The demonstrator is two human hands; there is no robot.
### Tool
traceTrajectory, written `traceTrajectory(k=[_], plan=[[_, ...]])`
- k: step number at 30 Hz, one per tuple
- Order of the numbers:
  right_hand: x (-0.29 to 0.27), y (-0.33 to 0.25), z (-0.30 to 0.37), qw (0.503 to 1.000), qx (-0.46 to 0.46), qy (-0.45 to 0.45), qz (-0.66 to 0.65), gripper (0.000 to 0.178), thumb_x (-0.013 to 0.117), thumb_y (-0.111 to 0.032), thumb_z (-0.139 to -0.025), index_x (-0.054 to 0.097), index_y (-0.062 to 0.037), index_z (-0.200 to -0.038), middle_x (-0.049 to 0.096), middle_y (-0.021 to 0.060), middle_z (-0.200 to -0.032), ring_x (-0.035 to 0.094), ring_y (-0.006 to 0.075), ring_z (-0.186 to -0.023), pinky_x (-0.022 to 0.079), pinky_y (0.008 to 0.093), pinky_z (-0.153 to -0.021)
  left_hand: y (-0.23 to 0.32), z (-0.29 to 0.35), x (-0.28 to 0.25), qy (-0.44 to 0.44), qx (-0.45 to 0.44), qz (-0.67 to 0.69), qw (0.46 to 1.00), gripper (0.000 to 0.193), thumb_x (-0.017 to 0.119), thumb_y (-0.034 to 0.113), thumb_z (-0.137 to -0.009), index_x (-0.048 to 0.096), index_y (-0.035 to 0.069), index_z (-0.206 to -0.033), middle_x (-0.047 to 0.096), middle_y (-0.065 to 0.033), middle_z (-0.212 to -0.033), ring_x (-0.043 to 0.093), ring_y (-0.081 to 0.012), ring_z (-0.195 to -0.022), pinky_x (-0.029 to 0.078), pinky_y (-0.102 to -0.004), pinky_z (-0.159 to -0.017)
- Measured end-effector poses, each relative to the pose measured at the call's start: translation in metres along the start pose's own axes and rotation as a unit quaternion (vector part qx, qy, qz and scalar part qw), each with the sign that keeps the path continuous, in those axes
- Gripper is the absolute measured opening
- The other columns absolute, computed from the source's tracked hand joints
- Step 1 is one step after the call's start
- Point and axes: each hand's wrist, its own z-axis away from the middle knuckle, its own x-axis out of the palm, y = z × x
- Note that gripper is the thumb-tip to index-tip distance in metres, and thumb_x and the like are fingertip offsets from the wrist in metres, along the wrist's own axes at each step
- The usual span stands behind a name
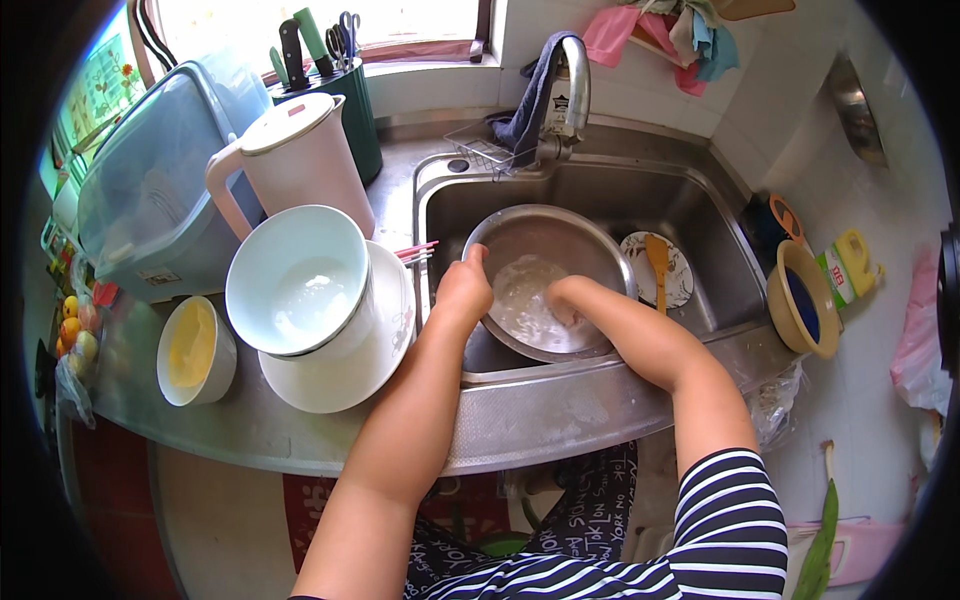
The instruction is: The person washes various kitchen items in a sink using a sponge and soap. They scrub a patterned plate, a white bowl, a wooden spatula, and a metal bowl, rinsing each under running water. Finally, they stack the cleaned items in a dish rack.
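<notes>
A round stainless steel basin sits tilted in the sink, with cloudy, frothy water in its bottom. My left hand grips the basin's left rim, thumb along the edge. Inside the basin, my right hand dips into the water with its fingers curled down; what they hold, if anything, is hidden. Right of the basin, a patterned plate lies in the sink with a wooden spatula across it.
Left of the sink stand stacked bowls on a white plate, chopsticks, a yellow-lined bowl, a pink kettle and a knife holder. A cloth hangs over the faucet. A beige bowl leans at the right.
</notes>
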Motion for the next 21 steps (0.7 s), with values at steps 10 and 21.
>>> traceTrajectory(k=[10, 21], plan=[[-0.011, -0.03, -0.017, 0.919, -0.085, 0.334, -0.192, 0.037, 0.066, -0.011, -0.073, 0.065, -0.013, -0.11, 0.062, 0.0132, -0.113, 0.059, 0.0286, -0.107, 0.051, 0.0406, -0.085, 0.001, -0.003, 0.0, -0.014, 0.012, -0.03, 0.999, 0.075, 0.059, -0.004, -0.076, 0.033, 0.015, -0.144, 0.061, -0.0299, -0.112, 0.062, -0.0415, -0.104, 0.049, -0.0438, -0.092], [0.016, 0.028, -0.024, 0.966, 0.007, -0.259, 0.014, 0.036, 0.074, -0.012, -0.073, 0.064, -0.0024, -0.106, 0.062, 0.0125, -0.109, 0.064, 0.0267, -0.093, 0.056, 0.038, -0.078, 0.02, -0.01, 0.008, 0.124, 0.048, 0.005, 0.991, 0.059, 0.059, 0.007, -0.085, 0.036, -0.006, -0.138, 0.059, -0.0319, -0.112, 0.061, -0.0449, -0.102, 0.049, -0.0474, -0.09]])
